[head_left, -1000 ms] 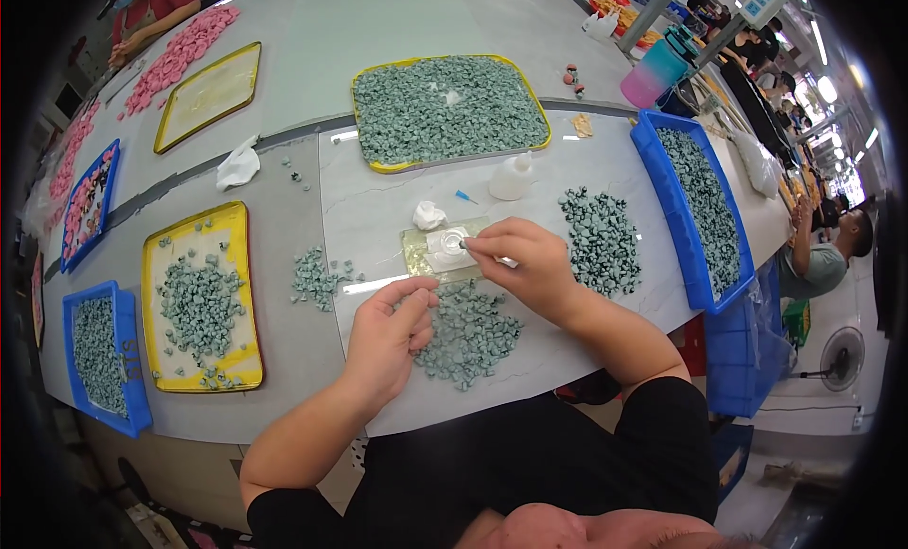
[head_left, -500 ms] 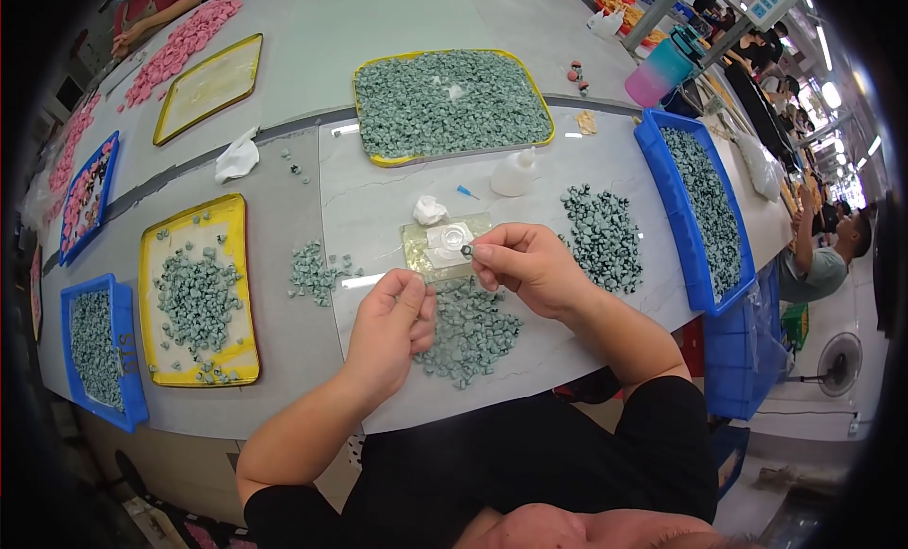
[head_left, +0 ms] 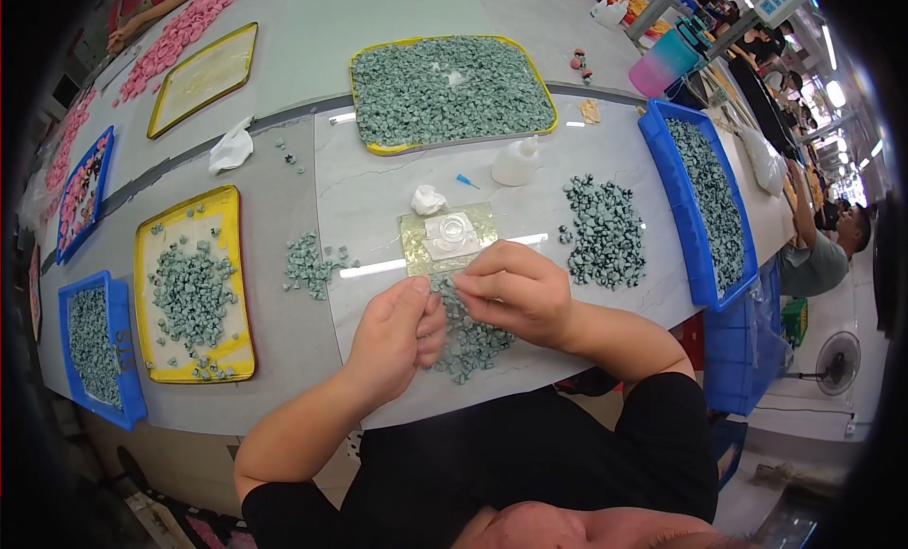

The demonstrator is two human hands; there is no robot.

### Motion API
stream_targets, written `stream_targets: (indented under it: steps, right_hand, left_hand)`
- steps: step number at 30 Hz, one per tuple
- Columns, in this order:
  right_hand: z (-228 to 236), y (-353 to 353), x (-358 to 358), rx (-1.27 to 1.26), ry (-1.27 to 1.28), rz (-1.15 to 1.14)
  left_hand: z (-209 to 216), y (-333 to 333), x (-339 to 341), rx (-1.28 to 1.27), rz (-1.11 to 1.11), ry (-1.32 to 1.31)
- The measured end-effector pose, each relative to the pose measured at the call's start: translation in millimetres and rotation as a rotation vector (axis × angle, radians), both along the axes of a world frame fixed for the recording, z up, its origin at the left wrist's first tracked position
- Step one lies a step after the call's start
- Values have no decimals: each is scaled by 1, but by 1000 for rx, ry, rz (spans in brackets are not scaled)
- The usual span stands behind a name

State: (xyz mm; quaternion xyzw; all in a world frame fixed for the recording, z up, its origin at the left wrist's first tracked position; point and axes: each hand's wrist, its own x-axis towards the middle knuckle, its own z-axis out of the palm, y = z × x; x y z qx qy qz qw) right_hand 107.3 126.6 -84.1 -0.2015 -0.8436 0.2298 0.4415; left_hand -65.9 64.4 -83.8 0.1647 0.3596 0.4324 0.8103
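Observation:
Over the near middle of the table, my left hand is closed, thumb pressed on the curled fingers. What it holds, if anything, is too small or hidden. Close to its right, my right hand pinches with thumb and forefinger; the small grey-green piece there is mostly covered by the fingertips. Below both hands lies a loose pile of small grey-green pieces, partly hidden. Just beyond them, a clear round dish rests on a yellowish translucent pad. A crumpled white tissue touches the pad's far side.
Behind stand a white squeeze bottle, a blue dispensing needle and a full yellow-rimmed tray. Blue bins flank the workspace. Another pile lies right; a yellow tray holds pieces left. Other people work farther off.
My right hand has drawn nearer and turned its fingertips toward my left hand, covering the small piece that showed before. The left hand stays nearly in place. The view has shifted slightly.

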Motion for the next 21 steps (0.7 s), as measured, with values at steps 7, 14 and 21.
stream_targets:
  steps: [7, 14, 21]
  right_hand:
    - [-5, 3, -3, 142, -39, 85]
    - [-9, 0, -10, 201, 17, 137]
    - [-11, -10, -14, -23, 101, 61]
  left_hand:
    - [-2, 0, 3, 32, 19, 37]
    - [-6, -11, 7, 245, 117, 173]
    - [-13, -15, 0, 571, 213, 647]
